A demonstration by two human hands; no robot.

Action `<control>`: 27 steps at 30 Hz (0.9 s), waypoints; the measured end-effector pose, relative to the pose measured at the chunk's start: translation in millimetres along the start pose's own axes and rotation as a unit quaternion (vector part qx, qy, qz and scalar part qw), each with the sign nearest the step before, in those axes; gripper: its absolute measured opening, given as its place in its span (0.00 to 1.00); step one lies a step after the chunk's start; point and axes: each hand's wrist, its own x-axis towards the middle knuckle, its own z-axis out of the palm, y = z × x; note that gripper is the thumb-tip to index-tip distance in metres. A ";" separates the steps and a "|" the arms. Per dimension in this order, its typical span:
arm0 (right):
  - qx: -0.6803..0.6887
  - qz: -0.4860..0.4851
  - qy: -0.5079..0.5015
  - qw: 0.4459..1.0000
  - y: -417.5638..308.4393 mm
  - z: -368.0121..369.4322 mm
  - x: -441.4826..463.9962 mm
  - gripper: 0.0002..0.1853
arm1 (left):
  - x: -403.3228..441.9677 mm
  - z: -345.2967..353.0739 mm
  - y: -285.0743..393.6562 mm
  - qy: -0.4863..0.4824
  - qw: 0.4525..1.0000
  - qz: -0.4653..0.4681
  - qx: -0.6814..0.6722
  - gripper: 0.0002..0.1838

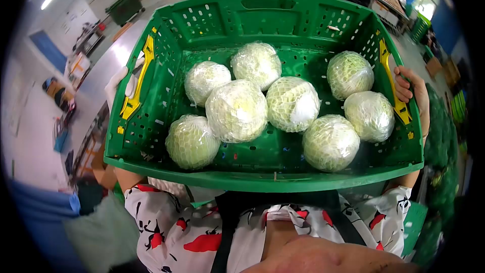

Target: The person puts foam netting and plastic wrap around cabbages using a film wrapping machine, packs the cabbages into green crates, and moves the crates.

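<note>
Green crate (275,184) separates left fingers (132,85) from right fingers (402,90).

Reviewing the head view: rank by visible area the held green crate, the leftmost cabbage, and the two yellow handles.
1. Held green crate
2. Leftmost cabbage
3. Left yellow handle and right yellow handle: they look alike, so I leave them unranked.

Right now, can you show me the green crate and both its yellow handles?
Green plastic crate (262,183), head view: near rim.
Left yellow handle (132,104), head view: lower end.
Right yellow handle (401,107), head view: lower end.
</note>
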 end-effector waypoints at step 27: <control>-0.057 -0.017 -0.025 0.998 2.9 -28.3 11.6 0.07 | 20.9 -29.8 -9.2 -0.045 0.995 -0.050 -0.070 0.20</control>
